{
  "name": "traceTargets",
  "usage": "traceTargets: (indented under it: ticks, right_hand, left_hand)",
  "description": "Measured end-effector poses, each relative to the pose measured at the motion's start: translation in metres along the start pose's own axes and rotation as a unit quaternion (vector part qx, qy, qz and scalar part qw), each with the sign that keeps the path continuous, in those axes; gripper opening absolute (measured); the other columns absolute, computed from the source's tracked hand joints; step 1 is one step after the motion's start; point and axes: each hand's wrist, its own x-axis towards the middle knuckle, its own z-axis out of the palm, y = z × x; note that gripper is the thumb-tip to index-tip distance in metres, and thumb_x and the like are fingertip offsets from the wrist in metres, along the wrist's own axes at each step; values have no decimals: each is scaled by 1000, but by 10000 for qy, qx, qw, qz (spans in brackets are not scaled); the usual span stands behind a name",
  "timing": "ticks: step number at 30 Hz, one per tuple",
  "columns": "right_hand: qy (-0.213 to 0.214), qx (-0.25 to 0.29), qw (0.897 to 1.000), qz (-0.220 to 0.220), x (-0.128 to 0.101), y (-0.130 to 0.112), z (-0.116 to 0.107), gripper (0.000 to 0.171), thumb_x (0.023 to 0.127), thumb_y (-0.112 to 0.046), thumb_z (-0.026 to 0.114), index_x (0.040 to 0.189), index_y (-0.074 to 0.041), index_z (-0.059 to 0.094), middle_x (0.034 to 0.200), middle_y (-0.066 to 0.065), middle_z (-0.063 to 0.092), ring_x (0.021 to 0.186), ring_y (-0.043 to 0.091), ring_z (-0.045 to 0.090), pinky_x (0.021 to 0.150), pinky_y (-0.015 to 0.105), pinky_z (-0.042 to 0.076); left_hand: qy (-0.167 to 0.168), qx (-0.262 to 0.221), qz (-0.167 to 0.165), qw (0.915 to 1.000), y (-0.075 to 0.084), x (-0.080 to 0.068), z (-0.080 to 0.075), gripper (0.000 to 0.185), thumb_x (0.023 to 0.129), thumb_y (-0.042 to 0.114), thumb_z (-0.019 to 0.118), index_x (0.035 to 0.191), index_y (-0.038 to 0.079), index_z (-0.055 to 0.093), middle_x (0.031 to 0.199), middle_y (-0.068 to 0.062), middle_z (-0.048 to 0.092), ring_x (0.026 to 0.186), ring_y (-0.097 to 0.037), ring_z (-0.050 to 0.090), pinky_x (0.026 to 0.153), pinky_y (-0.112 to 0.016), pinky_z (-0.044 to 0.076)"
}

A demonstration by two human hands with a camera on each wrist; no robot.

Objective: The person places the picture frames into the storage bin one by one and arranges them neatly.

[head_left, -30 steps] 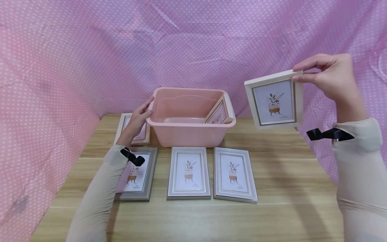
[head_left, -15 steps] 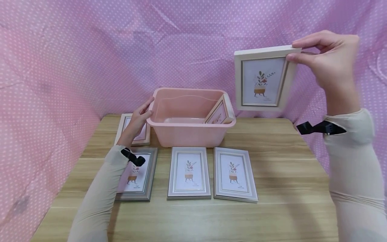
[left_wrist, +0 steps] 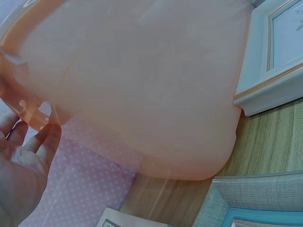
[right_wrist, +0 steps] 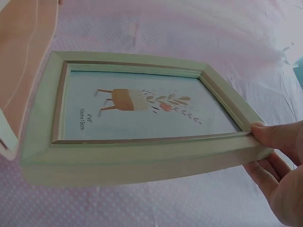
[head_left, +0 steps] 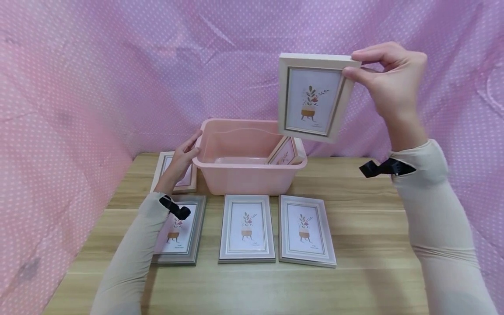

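My right hand [head_left: 383,78] pinches the top right corner of a cream picture frame [head_left: 311,98] with a plant print and holds it upright in the air, just above the right rim of the pink plastic tub [head_left: 244,175]. In the right wrist view the same frame [right_wrist: 142,127] fills the picture, with my thumb [right_wrist: 279,135] on its front edge. My left hand [head_left: 183,157] rests with straight fingers against the tub's left rim; the left wrist view shows its fingers [left_wrist: 28,156] touching the tub wall [left_wrist: 142,85]. Another frame [head_left: 284,154] leans inside the tub's right end.
Three frames lie flat in a row before the tub: a grey-brown one [head_left: 179,232] under my left forearm, a middle one [head_left: 246,228], a right one [head_left: 306,229]. A cream frame [head_left: 173,173] lies left of the tub. Pink dotted cloth surrounds the wooden table [head_left: 362,271].
My right hand has carried the cream frame up and to the left, from beside the tub to above its right rim, turning it upright. The left hand stayed on the tub.
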Motion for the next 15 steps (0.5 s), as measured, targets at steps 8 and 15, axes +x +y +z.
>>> traceTargets:
  ticks: [8, 15]
  right_hand:
    - [-208, -164, 9996, 85, -11, 14, 32, 21, 57, 17, 80, 75, 9, 72, 70, 2, 69, 74, 16, 63, 75, 20, 55]
    - [-302, -236, 9990, 211, -21, 28, 52, 20, 59, 13, 80, 76, 7, 73, 72, 0, 69, 74, 14, 64, 73, 20, 56]
  left_hand:
    - [38, -183, 33, 9998, -1, 4, 0, 57, 95, -1, 43, 147, 0, 21, 158, -8, 10, 146, -20, 7, 115, -29, 22]
    - [69, -164, -66, 9998, -1, 5, 1, 58, 94, 1, 43, 148, 3, 22, 158, -7, 11, 146, -19, 8, 114, -30, 24]
